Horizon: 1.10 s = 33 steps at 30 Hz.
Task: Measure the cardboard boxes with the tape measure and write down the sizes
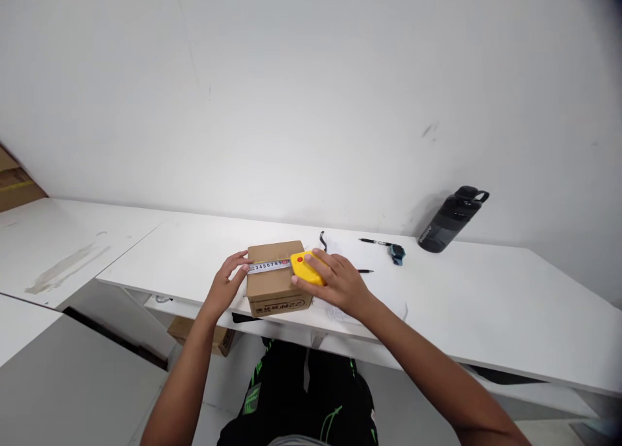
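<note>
Tape measure (308,273) gripped in our right hand (343,284), its blade (268,266) across the box (275,286) on the counter (466,297) to our left hand (227,284), whose grip we cannot tell, we seem mid-measuring and next need a steady reading.

Reaching forward with both bare arms, one grip lightly extended, one curled.
Slants the left arm (182,368) steeply up from the bottom edge of view, bending inward at the left wrist (210,313) and pointing the left grip (231,279) to the right, with fingers lightly bent and thumb set below them (how firmly pressed, hard to tell). Brings the right arm (427,355) in on a longer, shallower diagonal from the lower right, with the right wrist (367,310) nearly in line with the forearm. Turns the back of the right grip (340,281) upward, closed, fingers curled over and thumb underneath, roughly level with the left.
</note>
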{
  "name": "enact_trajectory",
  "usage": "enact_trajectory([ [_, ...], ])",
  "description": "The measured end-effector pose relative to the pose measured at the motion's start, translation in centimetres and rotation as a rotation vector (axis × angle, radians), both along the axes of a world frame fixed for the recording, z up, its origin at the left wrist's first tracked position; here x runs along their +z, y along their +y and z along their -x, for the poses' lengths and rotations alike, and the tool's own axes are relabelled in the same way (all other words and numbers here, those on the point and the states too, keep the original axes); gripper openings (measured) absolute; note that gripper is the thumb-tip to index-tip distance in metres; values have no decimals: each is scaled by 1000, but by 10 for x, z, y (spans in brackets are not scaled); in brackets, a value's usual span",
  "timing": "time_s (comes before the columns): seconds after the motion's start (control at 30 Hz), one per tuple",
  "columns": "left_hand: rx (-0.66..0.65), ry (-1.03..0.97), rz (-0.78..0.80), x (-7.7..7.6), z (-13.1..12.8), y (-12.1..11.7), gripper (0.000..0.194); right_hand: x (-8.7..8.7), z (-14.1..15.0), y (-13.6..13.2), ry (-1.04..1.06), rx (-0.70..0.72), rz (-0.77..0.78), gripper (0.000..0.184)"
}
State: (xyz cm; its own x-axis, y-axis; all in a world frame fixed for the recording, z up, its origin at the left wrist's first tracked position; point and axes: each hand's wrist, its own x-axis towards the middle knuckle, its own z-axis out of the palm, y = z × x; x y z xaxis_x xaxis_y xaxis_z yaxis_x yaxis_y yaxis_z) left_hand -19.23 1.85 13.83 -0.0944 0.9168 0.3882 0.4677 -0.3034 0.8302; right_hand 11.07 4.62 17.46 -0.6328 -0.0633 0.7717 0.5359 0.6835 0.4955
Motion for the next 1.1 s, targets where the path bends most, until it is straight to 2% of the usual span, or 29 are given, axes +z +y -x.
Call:
enact_trajectory([
  [0.1,39,93,-61,9,0,-19,27,6,8,-5,25,19,-49,48],
  [0.2,51,72,-6,30,7,-23,27,6,8,-12,46,7,-19,47],
  [0.3,-46,0,16,62,10,0,28,-5,11,-28,96,-2,57,42],
  [0.37,-207,-30,142,82,5,29,35,-18,22,-46,159,13,119,40],
  [0.43,-306,-11,260,94,-8,60,35,-33,38,-64,247,27,212,45],
  [0.53,-314,176,288,92,-34,97,36,-49,65,-82,456,15,406,58],
  [0.67,-219,433,254,70,-59,118,35,-54,87,-79,696,-14,585,67],
  [0.8,-160,559,302,59,-63,121,31,-52,91,-69,765,-19,595,64],
  [1.0,-31,692,324,65,-67,113,35,-46,91,-69,661,-30,643,60],
  [1.1,-26,745,314,66,-70,103,36,-41,89,-69,639,-42,674,54],
])
